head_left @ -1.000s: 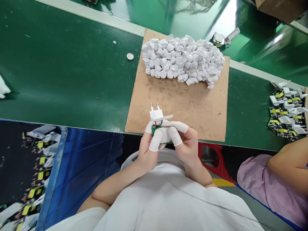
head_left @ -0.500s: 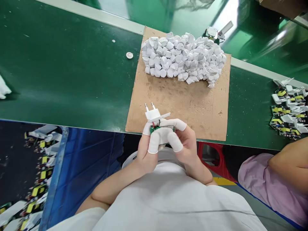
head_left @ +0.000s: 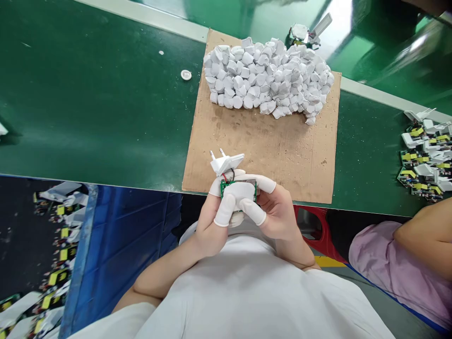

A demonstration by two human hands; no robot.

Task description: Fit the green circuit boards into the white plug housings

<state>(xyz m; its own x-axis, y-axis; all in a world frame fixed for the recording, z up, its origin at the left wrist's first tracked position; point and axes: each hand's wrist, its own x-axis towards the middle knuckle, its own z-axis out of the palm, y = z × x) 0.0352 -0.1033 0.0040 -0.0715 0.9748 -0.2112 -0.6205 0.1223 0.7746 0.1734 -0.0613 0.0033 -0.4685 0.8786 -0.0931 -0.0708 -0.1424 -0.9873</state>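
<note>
Both hands grip one green circuit board (head_left: pixel 253 184) at the front edge of the cardboard. My left hand (head_left: pixel 215 214) is closed on its left side, and my right hand (head_left: pixel 273 209) is closed on its right side. White finger cots cover the thumbs and several fingers. Flat on the board lies a white putty-like lump (head_left: pixel 240 189), with both thumbs against it. A white two-pin plug piece (head_left: pixel 226 163) hangs off the board's far side on a red and a black wire. The underside of the board is hidden.
Many white putty-like lumps (head_left: pixel 261 77) are heaped on a cardboard sheet (head_left: pixel 261 155). Behind them stands another board assembly (head_left: pixel 300 34). A small white disc (head_left: pixel 186 75) lies left. More boards (head_left: pixel 423 155) are at the right, near a person's arm (head_left: pixel 427 240), and beside a blue bin (head_left: pixel 123 245).
The board has tilted so its white-covered face shows more. The plug piece has turned, and my right thumb has shifted down along the white lump.
</note>
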